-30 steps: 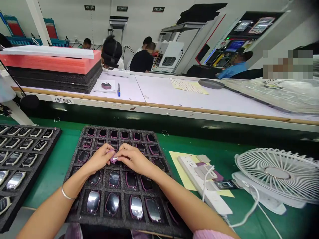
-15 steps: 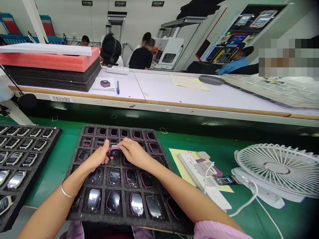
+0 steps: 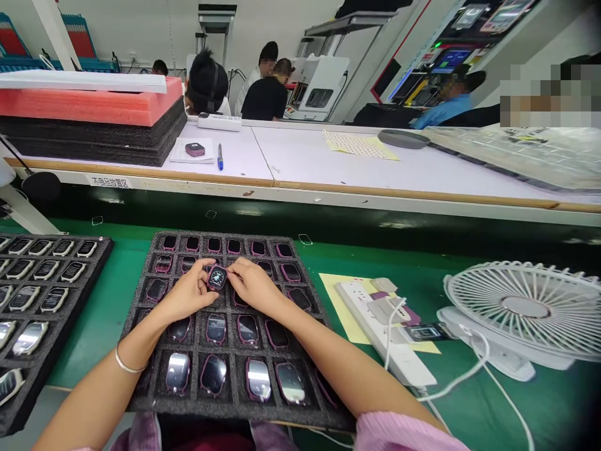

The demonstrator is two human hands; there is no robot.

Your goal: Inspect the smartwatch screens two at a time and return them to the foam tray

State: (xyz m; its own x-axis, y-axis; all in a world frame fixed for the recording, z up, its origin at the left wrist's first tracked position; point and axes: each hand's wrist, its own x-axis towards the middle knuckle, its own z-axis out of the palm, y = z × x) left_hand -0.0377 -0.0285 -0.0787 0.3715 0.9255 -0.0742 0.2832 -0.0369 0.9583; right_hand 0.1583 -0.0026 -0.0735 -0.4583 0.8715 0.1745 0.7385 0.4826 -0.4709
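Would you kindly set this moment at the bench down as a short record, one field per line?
Left hand: holds a purple-framed, square, strapless watch between thumb and fingers
Right hand: fingertips at the watch's edge; firmness of grip unclear
Watch screen: facing the camera, showing bright marks
Beneath hands: black foam tray of purple-framed watches
Far left: black foam tray of pale-framed watches
Right side: white power strip, partly on yellow sheet; round white fan
Behind: white-topped shelf bearing blue pen
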